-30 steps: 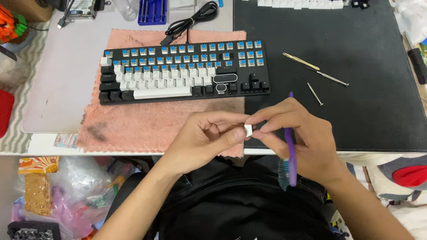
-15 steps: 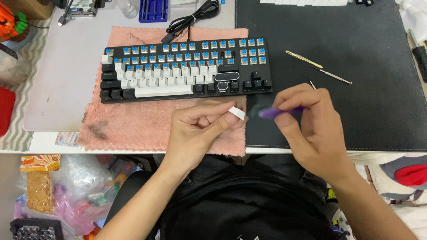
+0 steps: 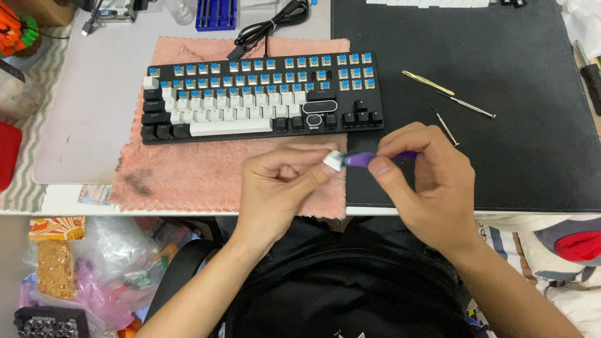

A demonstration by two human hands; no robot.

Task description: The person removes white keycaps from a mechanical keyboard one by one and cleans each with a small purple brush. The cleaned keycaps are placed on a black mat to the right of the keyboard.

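Note:
My left hand pinches a small white keycap between thumb and fingers, just above the front edge of the desk. My right hand grips a purple brush-like tool held level, its tip touching the keycap. Behind both hands lies a black keyboard on a pink cloth. Its upper rows show bare blue switches, and its lower rows carry white and black keycaps.
A black desk mat covers the right side, with a gold pick and two thin metal tools on it. A black cable runs from the keyboard. A blue tool case sits at the back. Plastic bags lie below the desk.
The purple tool went from upright in my right hand to level, and its tip now meets the keycap. My left hand turned the keycap toward it. Both hands stayed at the desk's front edge.

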